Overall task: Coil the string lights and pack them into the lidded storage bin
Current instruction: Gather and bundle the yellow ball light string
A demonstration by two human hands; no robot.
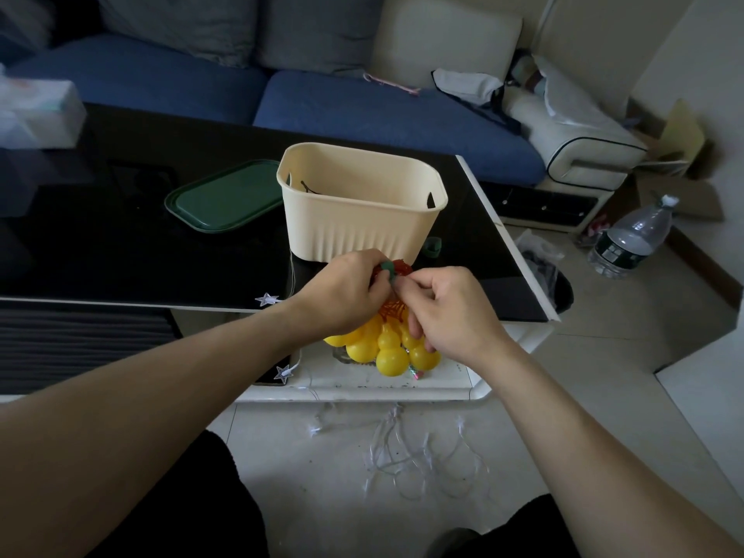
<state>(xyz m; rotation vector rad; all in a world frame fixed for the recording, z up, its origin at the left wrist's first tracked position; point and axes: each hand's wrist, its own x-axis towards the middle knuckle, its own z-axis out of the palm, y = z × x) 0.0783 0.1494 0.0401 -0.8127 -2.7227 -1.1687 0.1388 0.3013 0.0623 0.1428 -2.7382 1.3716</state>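
Observation:
A bunch of yellow gourd-shaped lights (388, 348) with orange-red tops hangs in front of the table edge. My left hand (342, 292) grips the top of the bunch, and my right hand (451, 312) pinches a green strap (388, 269) wrapped around it. Behind my hands the cream storage bin (362, 203) stands open on the black table (141, 255). Its green lid (225, 197) lies flat to the left of the bin. A second string with white star lights (267, 299) trails off the table and lies tangled on the floor (402, 453).
Another green strap (432, 246) lies right of the bin. A tissue pack (36, 114) sits at the table's far left. A blue sofa (362, 110) runs behind. A water bottle (632, 239) and a black bag (543, 271) stand on the floor at right.

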